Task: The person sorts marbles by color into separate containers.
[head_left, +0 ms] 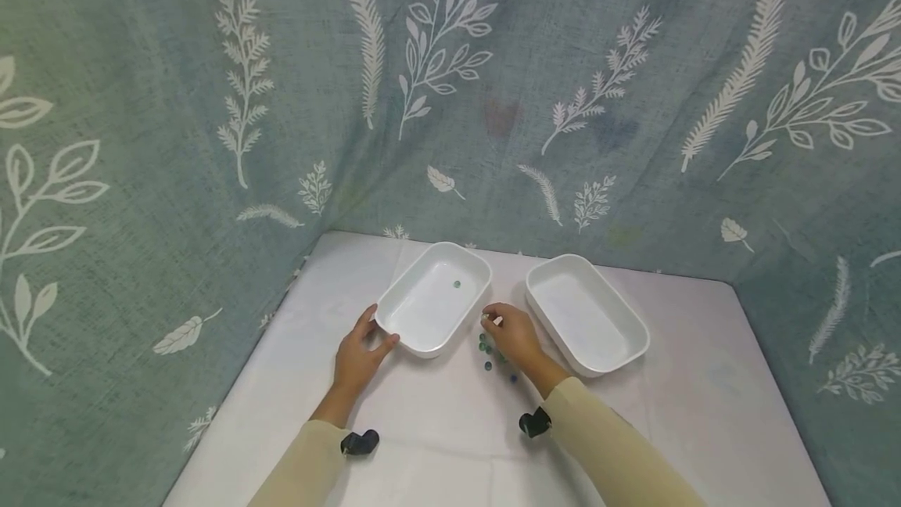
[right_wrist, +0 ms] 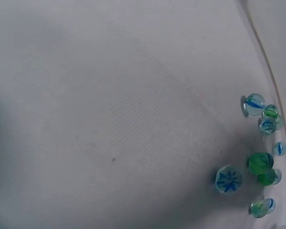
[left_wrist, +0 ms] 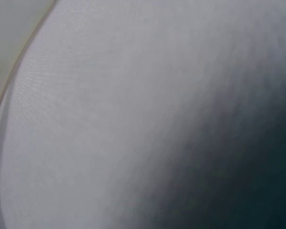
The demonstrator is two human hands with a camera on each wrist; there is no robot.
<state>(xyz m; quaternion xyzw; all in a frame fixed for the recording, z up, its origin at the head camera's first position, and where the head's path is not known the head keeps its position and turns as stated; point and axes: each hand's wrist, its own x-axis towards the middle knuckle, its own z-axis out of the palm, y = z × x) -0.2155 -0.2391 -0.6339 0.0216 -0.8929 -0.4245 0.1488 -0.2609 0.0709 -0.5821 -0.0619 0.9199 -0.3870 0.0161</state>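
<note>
My left hand (head_left: 355, 362) holds the near left corner of a white rectangular dish (head_left: 394, 292), thumb on the near side and fingers on the left side. Inside that dish lies one greenish glass marble (head_left: 457, 284). To the right of the dish, my right hand (head_left: 516, 335) pinches a small pale marble at its fingertips, partly hidden by the fingers. Below the right hand, several loose marbles (head_left: 488, 366) lie on the cloth. In the right wrist view, clear marbles with blue or green swirls (right_wrist: 229, 179) and solid-looking green ones (right_wrist: 260, 163) are grouped at the right.
A second white dish (head_left: 587, 319) stands to the right of the right hand, with nothing visible in it. White cloth (head_left: 436, 429) covers the table. Green leaf-patterned fabric (head_left: 493, 100) hangs behind and at both sides. The left wrist view shows mostly blurred cloth (left_wrist: 109, 119).
</note>
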